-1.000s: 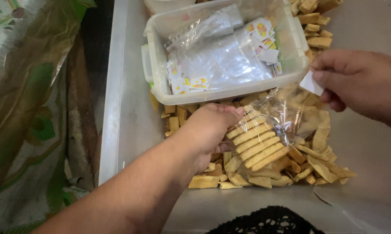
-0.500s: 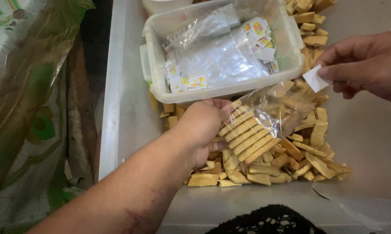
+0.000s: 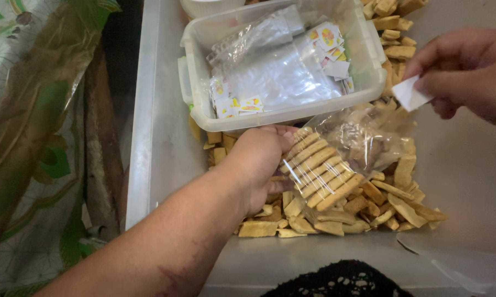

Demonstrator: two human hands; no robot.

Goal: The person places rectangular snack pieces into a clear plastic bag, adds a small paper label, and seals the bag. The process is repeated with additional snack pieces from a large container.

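Observation:
My left hand [image 3: 256, 165] grips a clear plastic bag [image 3: 336, 151] packed with a row of tan snack sticks, holding it over a loose pile of the same sticks [image 3: 358, 212]. My right hand [image 3: 467, 69] is up at the right, pinching a small white paper label [image 3: 410, 94] just above the bag's open end. Bag and label are close but I cannot tell if they touch.
A small clear tub [image 3: 283, 115] holding empty plastic bags and several printed labels sits behind the pile, inside a large pale bin [image 3: 160, 143]. More sticks [image 3: 393, 27] lie beside the tub. A leaf-patterned cloth [image 3: 33, 137] hangs left. A dark lacy edge [image 3: 341, 280] shows below.
My right hand has lifted up and rightward with the label. The left hand keeps its hold on the bag with little movement.

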